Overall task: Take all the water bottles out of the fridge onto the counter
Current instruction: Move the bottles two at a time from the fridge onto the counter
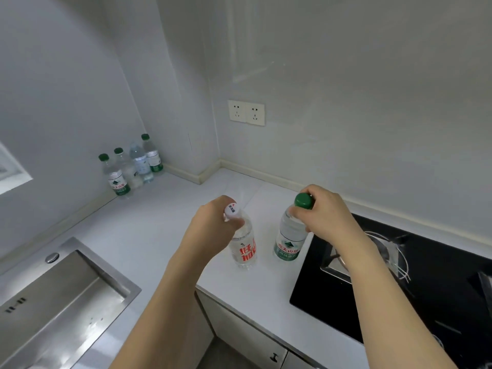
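Standing two more bottles on the desk (165, 225), my left grip (213, 222) curls round the white-capped bottle (243, 243) and my right grip (323, 214) round the green-capped bottle (288, 238); four bottles (131, 166) already wait in the corner; the fridge is out of view, so I cannot tell what remains.

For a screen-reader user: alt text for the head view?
Two hands hold bottles by the neck on a white counter: left hand a white-capped bottle, right hand a green-capped bottle. Four bottles stand in the corner.
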The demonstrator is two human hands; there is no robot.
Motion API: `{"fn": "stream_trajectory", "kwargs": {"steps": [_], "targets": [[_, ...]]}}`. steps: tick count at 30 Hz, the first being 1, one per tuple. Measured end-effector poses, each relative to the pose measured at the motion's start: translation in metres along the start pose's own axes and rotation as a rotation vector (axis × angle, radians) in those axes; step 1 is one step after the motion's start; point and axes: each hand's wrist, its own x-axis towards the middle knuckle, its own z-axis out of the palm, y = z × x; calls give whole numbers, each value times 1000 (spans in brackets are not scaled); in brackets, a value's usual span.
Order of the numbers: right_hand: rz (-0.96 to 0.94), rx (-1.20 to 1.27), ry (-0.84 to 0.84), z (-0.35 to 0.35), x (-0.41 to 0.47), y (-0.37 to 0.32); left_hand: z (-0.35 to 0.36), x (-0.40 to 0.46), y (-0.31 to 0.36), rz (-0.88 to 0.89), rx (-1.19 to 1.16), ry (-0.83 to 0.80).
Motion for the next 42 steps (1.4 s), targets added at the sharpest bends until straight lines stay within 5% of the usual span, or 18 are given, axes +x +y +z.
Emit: {"fn": "stream_trajectory", "kwargs": {"steps": [18, 42], "targets": [[-99, -32, -187, 69, 120, -17, -13, 102, -51, -125, 13, 97], [-424, -223, -507, 335, 270, -228, -219, 218, -271, -352, 86, 294]]}}
